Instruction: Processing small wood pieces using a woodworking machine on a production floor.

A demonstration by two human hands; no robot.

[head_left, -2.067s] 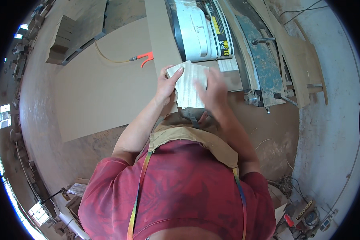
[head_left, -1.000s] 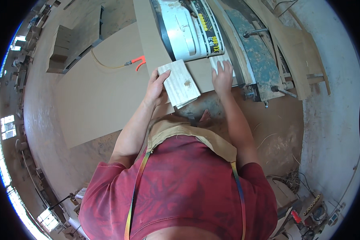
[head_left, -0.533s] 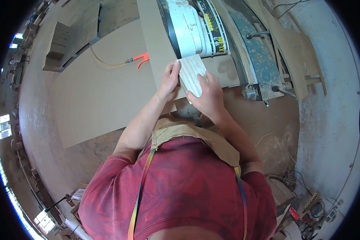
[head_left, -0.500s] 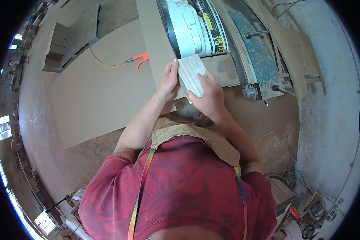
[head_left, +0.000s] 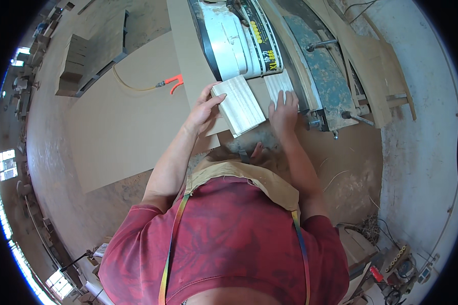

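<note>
1. A stack of pale wooden boards [head_left: 239, 105] lies tilted at the edge of a long brown panel [head_left: 188, 56], just in front of the white housing of a woodworking machine [head_left: 234, 38].
2. The left hand [head_left: 203, 108] grips the left side of the stack, fingers curled onto its top face and thumb on the near edge.
3. A second pale board [head_left: 280, 84] lies flat just right of the stack, against the machine's base.
4. The right hand [head_left: 284, 112] rests palm down on the near end of this board, fingers stretched out flat and together, not closed around anything.
5. To the right of the housing runs a worn blue-green machine bed [head_left: 320, 71] with a metal handle [head_left: 320, 44] sticking out.
6. Further right, long wooden planks [head_left: 371, 66] lean across the machine.
7. Left of the hands, an orange-tipped air nozzle on a yellow hose [head_left: 170, 82] lies on a large brown sheet [head_left: 117, 127] spread over the floor.
8. A pile of wooden blocks [head_left: 74, 66] sits well apart at upper left.
9. The person wears a red shirt [head_left: 229, 244] and a tan apron [head_left: 239, 178] with multicoloured straps.
</note>
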